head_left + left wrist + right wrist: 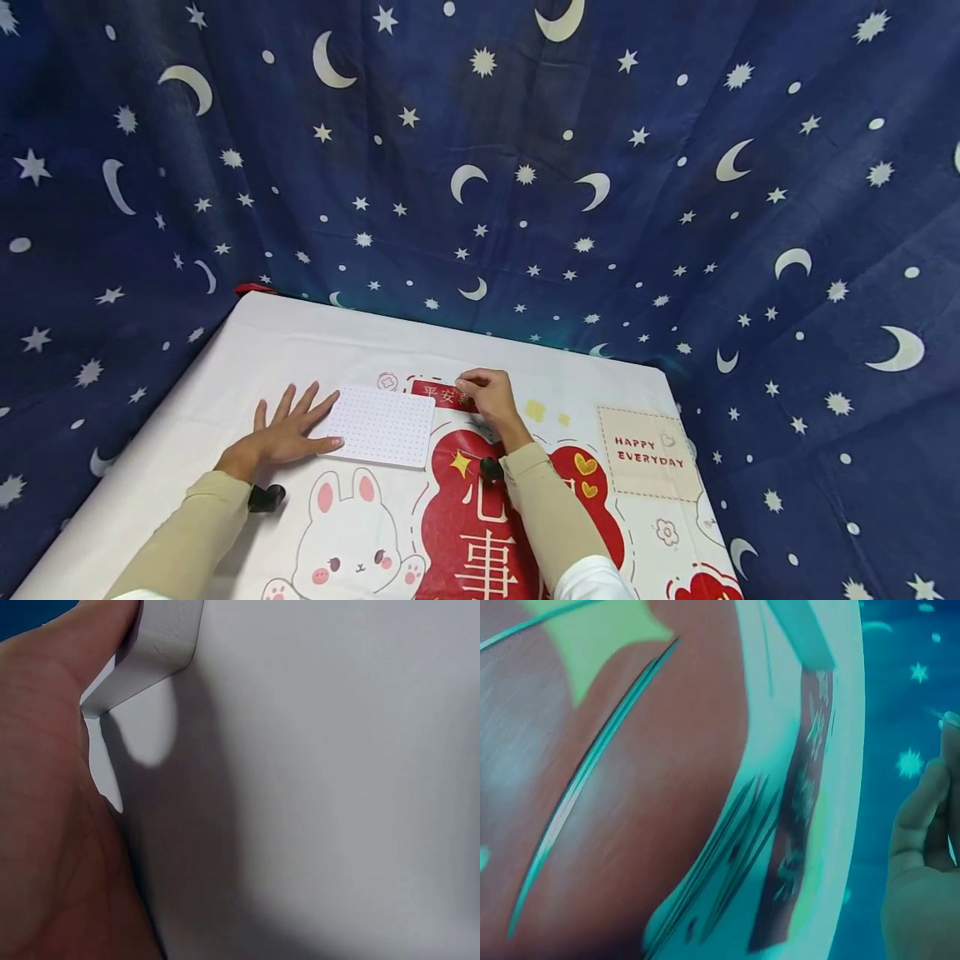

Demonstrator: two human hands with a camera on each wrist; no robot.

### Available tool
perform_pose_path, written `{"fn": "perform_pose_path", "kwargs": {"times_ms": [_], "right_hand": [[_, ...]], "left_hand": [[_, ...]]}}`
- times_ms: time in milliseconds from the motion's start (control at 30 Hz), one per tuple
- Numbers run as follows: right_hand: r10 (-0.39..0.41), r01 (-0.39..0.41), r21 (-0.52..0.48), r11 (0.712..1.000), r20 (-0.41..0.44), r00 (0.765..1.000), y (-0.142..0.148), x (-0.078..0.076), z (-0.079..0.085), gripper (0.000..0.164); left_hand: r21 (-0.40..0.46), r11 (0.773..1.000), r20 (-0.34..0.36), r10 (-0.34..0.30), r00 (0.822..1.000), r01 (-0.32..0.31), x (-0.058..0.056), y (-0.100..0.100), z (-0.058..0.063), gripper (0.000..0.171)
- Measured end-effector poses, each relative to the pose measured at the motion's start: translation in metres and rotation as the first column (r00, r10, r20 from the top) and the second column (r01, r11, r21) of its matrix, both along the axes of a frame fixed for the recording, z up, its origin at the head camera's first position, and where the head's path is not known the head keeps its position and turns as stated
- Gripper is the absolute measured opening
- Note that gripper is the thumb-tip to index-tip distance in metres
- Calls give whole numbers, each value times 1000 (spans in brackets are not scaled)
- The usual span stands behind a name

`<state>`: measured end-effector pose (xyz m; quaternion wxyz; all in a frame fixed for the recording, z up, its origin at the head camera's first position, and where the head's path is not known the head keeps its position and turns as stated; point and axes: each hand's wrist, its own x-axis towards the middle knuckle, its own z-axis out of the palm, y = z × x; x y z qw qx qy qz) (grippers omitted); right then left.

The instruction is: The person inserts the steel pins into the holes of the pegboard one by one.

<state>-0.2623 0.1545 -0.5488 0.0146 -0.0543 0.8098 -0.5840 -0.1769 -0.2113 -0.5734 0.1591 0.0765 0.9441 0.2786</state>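
A white board (382, 425) with rows of small dots lies flat on the table. Its thick pale edge (161, 645) shows in the left wrist view. My left hand (288, 429) has its fingers spread beside the board, and thumb and fingertips touch its left side. To the right of the board, my right hand (491, 400) is over the red printed banner. Its thumb and forefinger tips are close together, with the other fingers bent. In the right wrist view that hand (922, 847) is partly cut off. Whether anything small sits at its fingertips is unclear.
A white tablecloth (315, 333) carries printed figures, among them a rabbit (347, 546), a red shape with characters (468, 533) and a "HAPPY EVERYDAY" panel (649, 454). Behind the table hangs a dark blue curtain (420, 183) with moons and stars.
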Motion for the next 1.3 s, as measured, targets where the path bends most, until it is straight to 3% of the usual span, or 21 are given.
{"fn": "perform_pose_path", "kwargs": {"times_ms": [333,700,1100,1300], "right_hand": [[62,-62,-1,998,-16,998,-52,-2,8,11],[122,-126,-29,992,-104,987,-105,-5,4,5],[197,-179,128,975,-146,969,-134,-5,-7,11],[183,-136,242,961,-180,967,-142,-6,-13,13]], "left_hand": [[-17,1000,9,18,1000,-18,1,2,4,96],[-27,999,-5,32,999,-32,1,2,2,95],[-31,999,-5,27,1000,-27,2,0,-4,95],[-39,999,-3,27,1000,-27,1,-3,-8,95]]}}
